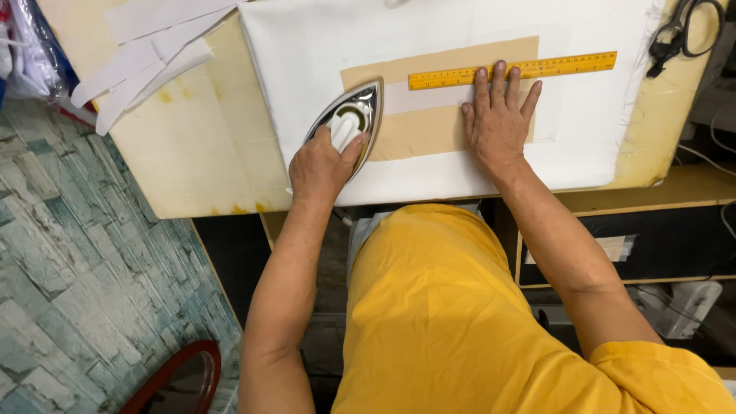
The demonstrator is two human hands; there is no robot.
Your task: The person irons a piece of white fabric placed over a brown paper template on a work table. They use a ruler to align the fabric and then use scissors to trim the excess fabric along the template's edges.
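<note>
left hand (322,165) at 7 o'clock of the cloth, fingers wrapped round the white handle of a steel iron (349,119); iron's sole rests on the left end of a tan fabric piece (418,134), nose aimed toward 1 o'clock. right hand (497,123) at 3 o'clock of the iron, flat and spread wide, palm pressing the tan piece, fingertips touching a yellow ruler (512,70) lying along its far edge. all on a white cloth (307,46) over a yellowed table (199,146). white strips (142,61) at 10 o'clock, black scissors (682,31) at 2 o'clock
</note>
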